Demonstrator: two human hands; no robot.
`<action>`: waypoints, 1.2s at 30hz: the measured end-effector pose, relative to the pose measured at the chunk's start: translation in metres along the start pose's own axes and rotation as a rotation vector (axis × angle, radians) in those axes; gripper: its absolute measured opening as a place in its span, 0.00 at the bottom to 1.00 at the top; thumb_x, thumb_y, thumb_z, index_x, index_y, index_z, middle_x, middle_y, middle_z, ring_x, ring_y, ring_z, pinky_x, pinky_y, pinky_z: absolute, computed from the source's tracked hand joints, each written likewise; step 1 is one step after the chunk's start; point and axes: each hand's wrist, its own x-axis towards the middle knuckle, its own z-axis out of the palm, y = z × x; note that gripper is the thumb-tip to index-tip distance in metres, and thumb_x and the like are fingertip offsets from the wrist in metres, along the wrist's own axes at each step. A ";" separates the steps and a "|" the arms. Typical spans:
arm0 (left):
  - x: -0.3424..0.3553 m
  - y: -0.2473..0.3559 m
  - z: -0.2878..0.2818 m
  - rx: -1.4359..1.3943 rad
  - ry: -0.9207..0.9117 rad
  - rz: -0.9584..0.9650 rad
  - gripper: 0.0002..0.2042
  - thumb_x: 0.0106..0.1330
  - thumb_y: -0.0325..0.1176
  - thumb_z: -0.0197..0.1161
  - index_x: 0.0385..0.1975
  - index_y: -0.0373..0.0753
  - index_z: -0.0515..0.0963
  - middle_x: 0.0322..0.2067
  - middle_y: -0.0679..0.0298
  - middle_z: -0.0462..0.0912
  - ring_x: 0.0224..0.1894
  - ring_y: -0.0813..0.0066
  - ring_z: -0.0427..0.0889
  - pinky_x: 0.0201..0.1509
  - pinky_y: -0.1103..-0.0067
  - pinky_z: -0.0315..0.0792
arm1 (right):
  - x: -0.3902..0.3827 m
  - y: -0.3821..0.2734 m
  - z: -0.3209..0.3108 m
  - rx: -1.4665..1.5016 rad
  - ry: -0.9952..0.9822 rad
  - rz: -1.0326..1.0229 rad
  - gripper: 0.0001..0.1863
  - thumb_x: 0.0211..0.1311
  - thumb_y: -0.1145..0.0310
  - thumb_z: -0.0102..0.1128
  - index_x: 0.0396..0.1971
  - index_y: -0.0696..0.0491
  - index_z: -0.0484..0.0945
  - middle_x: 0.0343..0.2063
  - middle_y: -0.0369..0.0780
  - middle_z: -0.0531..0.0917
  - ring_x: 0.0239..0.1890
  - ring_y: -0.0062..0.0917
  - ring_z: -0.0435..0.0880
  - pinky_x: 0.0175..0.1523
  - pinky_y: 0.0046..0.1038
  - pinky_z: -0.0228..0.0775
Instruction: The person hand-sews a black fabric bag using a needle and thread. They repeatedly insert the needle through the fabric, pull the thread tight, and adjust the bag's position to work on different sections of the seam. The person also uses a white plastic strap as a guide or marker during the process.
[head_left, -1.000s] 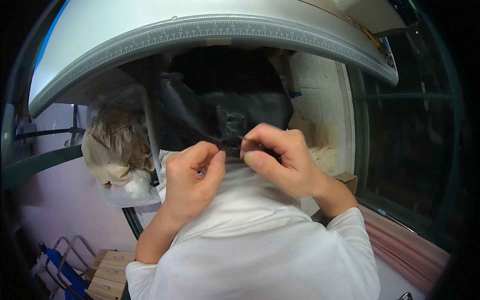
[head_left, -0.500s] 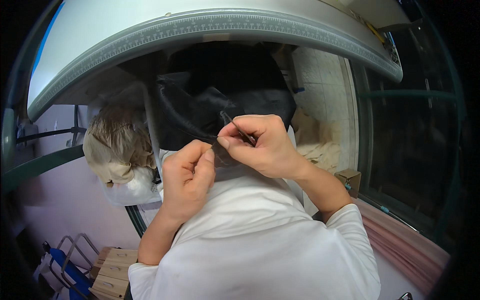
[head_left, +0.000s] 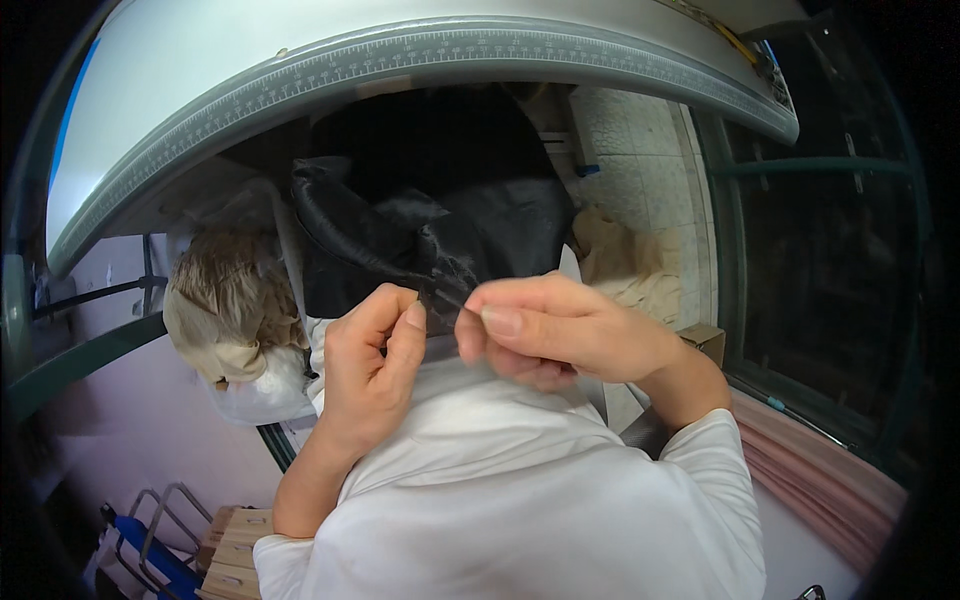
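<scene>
Working the edge of black cloth (head_left: 470, 225), left hand (head_left: 368, 365) pinches it; right hand (head_left: 572, 328), blurred, seems pinched on it too; next move calls for even tension

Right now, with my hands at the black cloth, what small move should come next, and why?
Perhaps ease your right hand slightly outward to flatten the black cloth: it looks creased just beyond both hands, and your left hand appears to pinch its near edge, which should steady it.
</scene>
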 end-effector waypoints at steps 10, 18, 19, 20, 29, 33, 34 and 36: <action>0.004 0.006 0.002 0.119 0.024 0.127 0.06 0.69 0.24 0.56 0.28 0.31 0.74 0.18 0.67 0.68 0.20 0.82 0.64 0.23 0.81 0.59 | 0.017 0.013 -0.003 0.225 0.057 0.142 0.22 0.76 0.52 0.46 0.30 0.55 0.73 0.12 0.29 0.65 0.11 0.11 0.55 0.13 0.17 0.44; 0.003 0.005 0.001 0.142 0.013 0.157 0.05 0.68 0.22 0.56 0.29 0.31 0.73 0.20 0.64 0.70 0.21 0.79 0.66 0.24 0.79 0.61 | 0.021 0.011 -0.003 0.163 0.081 0.150 0.22 0.75 0.52 0.46 0.29 0.55 0.73 0.12 0.29 0.65 0.10 0.11 0.55 0.13 0.18 0.44; 0.003 0.004 0.001 0.152 0.011 0.171 0.04 0.67 0.22 0.56 0.29 0.31 0.73 0.21 0.63 0.70 0.21 0.78 0.66 0.24 0.79 0.61 | 0.021 0.012 -0.003 0.157 0.083 0.147 0.22 0.75 0.52 0.46 0.29 0.55 0.73 0.12 0.29 0.65 0.10 0.11 0.54 0.13 0.18 0.44; 0.003 0.005 0.001 0.160 0.006 0.182 0.04 0.67 0.21 0.56 0.29 0.31 0.73 0.21 0.62 0.71 0.21 0.77 0.67 0.24 0.78 0.61 | 0.021 0.012 -0.003 0.151 0.085 0.145 0.22 0.75 0.52 0.46 0.29 0.55 0.73 0.12 0.29 0.65 0.10 0.11 0.54 0.13 0.18 0.44; 0.005 0.006 0.001 0.206 -0.008 0.202 0.03 0.66 0.21 0.56 0.30 0.30 0.73 0.22 0.58 0.72 0.20 0.72 0.69 0.24 0.77 0.63 | 0.022 0.012 0.002 -0.163 0.193 0.041 0.23 0.75 0.54 0.47 0.24 0.56 0.73 0.12 0.29 0.64 0.14 0.11 0.55 0.17 0.20 0.49; 0.004 0.008 0.002 0.215 -0.007 0.194 0.03 0.65 0.21 0.57 0.29 0.30 0.73 0.22 0.58 0.72 0.20 0.72 0.68 0.24 0.76 0.62 | 0.021 0.014 -0.003 -0.186 0.138 0.030 0.22 0.77 0.54 0.43 0.27 0.55 0.74 0.12 0.28 0.63 0.15 0.11 0.55 0.18 0.19 0.48; 0.004 0.008 0.002 0.214 -0.007 0.192 0.03 0.65 0.21 0.57 0.29 0.30 0.73 0.22 0.59 0.72 0.20 0.72 0.68 0.23 0.76 0.62 | 0.021 0.014 -0.003 -0.170 0.135 0.039 0.22 0.77 0.55 0.43 0.28 0.55 0.74 0.12 0.28 0.63 0.15 0.11 0.55 0.18 0.19 0.48; 0.003 0.006 0.000 0.210 -0.003 0.192 0.02 0.65 0.21 0.57 0.29 0.30 0.73 0.22 0.59 0.72 0.20 0.73 0.68 0.23 0.77 0.62 | 0.018 0.011 -0.001 -0.171 0.131 0.037 0.20 0.76 0.56 0.45 0.29 0.55 0.75 0.12 0.28 0.64 0.15 0.10 0.56 0.19 0.18 0.49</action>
